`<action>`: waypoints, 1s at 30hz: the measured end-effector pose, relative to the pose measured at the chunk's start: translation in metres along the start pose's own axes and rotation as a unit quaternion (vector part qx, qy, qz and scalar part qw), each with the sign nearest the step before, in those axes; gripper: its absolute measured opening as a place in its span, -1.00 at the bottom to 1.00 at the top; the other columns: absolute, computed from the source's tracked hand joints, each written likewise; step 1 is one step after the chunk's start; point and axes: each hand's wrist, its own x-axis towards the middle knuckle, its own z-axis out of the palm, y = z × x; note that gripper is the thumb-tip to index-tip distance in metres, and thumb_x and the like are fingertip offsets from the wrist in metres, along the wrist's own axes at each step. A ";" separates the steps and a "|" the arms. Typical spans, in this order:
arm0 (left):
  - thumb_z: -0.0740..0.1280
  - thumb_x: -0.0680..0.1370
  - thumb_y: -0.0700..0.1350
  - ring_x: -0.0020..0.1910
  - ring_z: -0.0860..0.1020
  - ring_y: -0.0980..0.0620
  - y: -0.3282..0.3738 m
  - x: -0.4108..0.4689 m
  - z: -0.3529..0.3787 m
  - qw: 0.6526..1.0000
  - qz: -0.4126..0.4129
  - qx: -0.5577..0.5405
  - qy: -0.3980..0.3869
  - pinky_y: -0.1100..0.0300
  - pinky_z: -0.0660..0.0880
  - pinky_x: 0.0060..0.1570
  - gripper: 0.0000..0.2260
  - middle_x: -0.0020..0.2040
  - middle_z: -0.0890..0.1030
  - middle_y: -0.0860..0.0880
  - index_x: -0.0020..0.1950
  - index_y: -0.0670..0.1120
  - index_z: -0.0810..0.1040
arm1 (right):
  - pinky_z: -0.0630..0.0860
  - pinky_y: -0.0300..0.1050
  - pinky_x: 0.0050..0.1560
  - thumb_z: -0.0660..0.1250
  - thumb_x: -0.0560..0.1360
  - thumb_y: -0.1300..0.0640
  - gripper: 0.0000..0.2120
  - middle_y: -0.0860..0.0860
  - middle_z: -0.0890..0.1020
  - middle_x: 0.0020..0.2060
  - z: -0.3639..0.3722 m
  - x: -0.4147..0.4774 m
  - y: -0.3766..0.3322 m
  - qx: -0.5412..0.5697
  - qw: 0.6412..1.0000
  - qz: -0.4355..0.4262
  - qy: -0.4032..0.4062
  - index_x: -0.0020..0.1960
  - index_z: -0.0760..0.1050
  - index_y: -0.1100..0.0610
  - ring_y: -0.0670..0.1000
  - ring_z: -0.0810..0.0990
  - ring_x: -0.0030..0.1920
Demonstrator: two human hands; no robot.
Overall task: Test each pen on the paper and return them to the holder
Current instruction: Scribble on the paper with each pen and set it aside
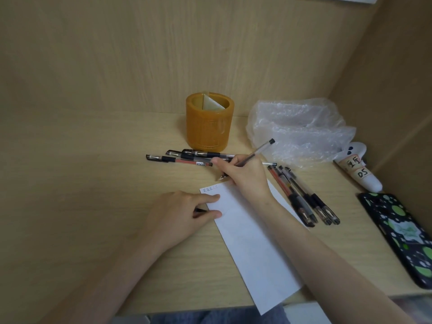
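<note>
My right hand (243, 174) grips an uncapped clear pen (256, 152) in a writing hold, its tip just above the top edge of the white paper strip (247, 242). A few small marks sit at the paper's top left corner. My left hand (184, 213) presses the paper's left edge with its fingers and pinches a small black pen cap (199, 210). The orange holder (207, 122) stands at the back of the desk with no pens showing in it. Three capped pens (184, 157) lie in front of it. Several more pens (304, 195) lie right of the paper.
Crumpled bubble wrap (299, 129) lies right of the holder. A white tube-like object with handwritten labels (357, 169) and a black phone with green spots (402, 235) lie along the right wall. Wooden walls close in behind and on the right. The paper overhangs the desk's front edge.
</note>
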 end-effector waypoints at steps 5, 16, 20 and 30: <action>0.25 0.42 0.30 -0.24 0.54 0.19 0.000 0.000 0.000 1.000 0.001 -0.007 0.003 0.29 0.44 -0.17 -0.64 -0.44 0.49 0.15 0.19 0.30 0.49 | 0.32 -0.35 -0.37 0.38 0.47 0.19 -0.62 0.12 0.46 -0.49 0.002 0.001 0.008 -0.022 0.999 -0.024 0.027 -0.46 0.39 0.28 -0.13 0.38 -0.46; 0.25 0.43 0.29 -0.25 0.52 0.22 0.001 -0.001 0.000 1.000 0.001 -0.011 0.008 0.33 0.42 -0.19 -0.65 -0.39 0.51 0.18 0.20 0.29 0.49 | 0.31 -0.33 -0.37 0.33 0.44 0.26 -0.73 0.16 0.47 -0.43 0.005 0.001 0.013 -0.044 0.997 -0.045 0.041 -0.37 0.42 0.41 -0.09 0.38 -0.39; 0.25 0.43 0.28 -0.29 0.47 0.22 0.001 -0.001 0.001 1.000 -0.003 -0.013 0.010 0.31 0.41 -0.17 -0.66 -0.44 0.45 0.20 0.19 0.29 0.50 | 0.29 -0.34 -0.39 0.33 0.44 0.26 -0.72 0.12 0.45 -0.45 0.004 0.001 0.014 -0.044 0.997 -0.053 0.035 -0.38 0.41 0.39 -0.11 0.36 -0.42; 0.25 0.44 0.27 -0.38 0.43 0.25 0.001 -0.002 0.000 1.000 0.000 -0.018 0.012 0.38 0.36 -0.25 -0.65 -0.48 0.41 0.21 0.20 0.27 0.50 | 0.28 -0.31 -0.38 0.32 0.44 0.29 -0.69 0.02 0.39 -0.50 0.006 0.001 0.015 -0.054 0.996 -0.065 0.034 -0.45 0.35 0.20 -0.13 0.33 -0.43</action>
